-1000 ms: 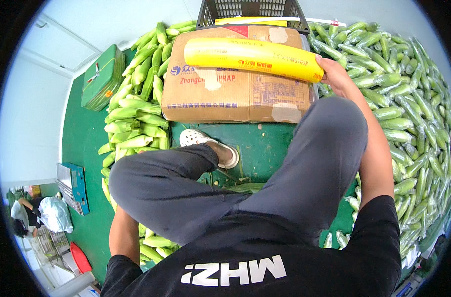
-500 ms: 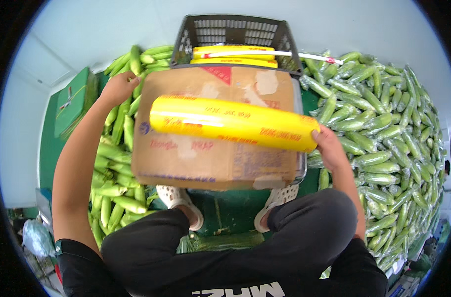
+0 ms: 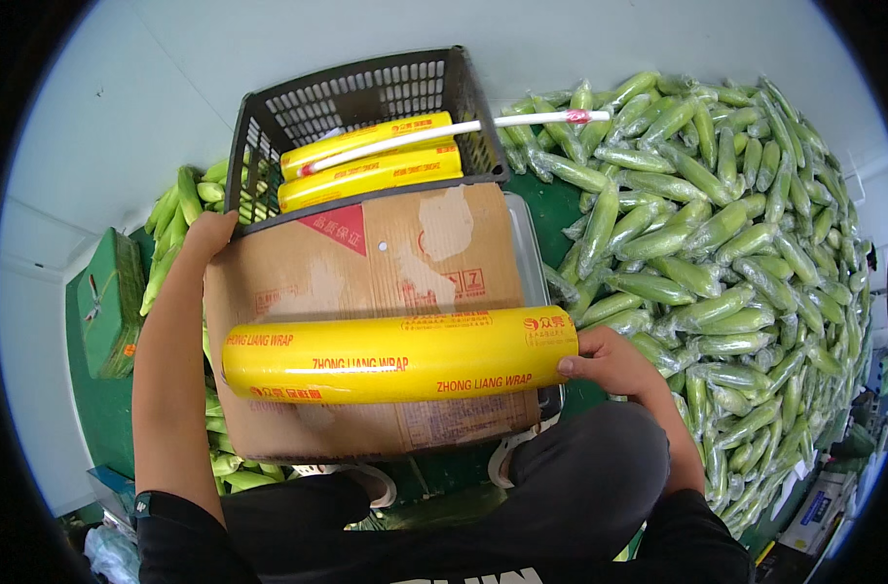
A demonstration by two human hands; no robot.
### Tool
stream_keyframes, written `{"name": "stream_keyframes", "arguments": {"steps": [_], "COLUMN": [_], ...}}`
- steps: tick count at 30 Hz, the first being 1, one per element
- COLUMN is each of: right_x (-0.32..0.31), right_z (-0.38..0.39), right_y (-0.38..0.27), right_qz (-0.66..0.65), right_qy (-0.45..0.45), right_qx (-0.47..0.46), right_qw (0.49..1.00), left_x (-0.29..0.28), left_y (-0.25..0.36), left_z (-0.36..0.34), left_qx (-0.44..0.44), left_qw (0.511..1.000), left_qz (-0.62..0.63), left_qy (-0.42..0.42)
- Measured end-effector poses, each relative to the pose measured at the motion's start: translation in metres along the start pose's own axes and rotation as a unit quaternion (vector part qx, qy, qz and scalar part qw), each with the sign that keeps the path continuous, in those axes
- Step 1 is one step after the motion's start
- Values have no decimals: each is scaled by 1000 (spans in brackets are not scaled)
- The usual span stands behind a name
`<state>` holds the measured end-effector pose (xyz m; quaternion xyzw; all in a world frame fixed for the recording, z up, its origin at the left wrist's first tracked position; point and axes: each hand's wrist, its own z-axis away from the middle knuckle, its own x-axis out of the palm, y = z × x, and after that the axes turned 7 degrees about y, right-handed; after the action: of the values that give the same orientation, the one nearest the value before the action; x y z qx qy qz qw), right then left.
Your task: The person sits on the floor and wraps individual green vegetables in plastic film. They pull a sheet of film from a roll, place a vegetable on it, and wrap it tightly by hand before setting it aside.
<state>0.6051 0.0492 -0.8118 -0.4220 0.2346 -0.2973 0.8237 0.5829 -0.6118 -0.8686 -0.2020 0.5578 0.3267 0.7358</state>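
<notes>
Roll point(image 3: 400, 358) in yellow crosses the box point(image 3: 347, 258) toward six o'clock; right hand point(image 3: 614, 362) pinches its three-o'clock end. Left hand point(image 3: 210, 234) sits at the crate's point(image 3: 366, 197) eight-o'clock corner, grip unclear.

Red Latin capitals and Chinese characters ran along the long, glossy yellow cylindrical roll point(image 3: 400, 355), with a round red emblem near its right end. The brown cardboard box point(image 3: 317, 268) bore a red corner triangle with pale characters, red symbols and fine purplish print. Red lettering marked two shiny yellow cylindrical rolls point(image 3: 371, 180). White letters, cut off, stood on the black fabric shirt point(image 3: 298, 565).
</notes>
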Motion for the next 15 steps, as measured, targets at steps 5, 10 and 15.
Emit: {"name": "stream_keyframes", "arguments": {"steps": [5,10,15], "right_x": [-17,-11,14], "right_z": [-7,-12,-17], "right_y": [-9,-6,34], "right_qz": [-1,-43,-225], "right_qy": [-79,-57,98], "right_qx": [14,17,-39], "right_qw": [997,997,969], "left_x": [11,44,102], "left_y": [-46,-149,-143], "left_z": [20,115,267], "left_qx": [-81,-125,-125], "left_qw": [970,890,788], "left_qz": [227,436,592], "left_qy": [-5,-47,-112]}}
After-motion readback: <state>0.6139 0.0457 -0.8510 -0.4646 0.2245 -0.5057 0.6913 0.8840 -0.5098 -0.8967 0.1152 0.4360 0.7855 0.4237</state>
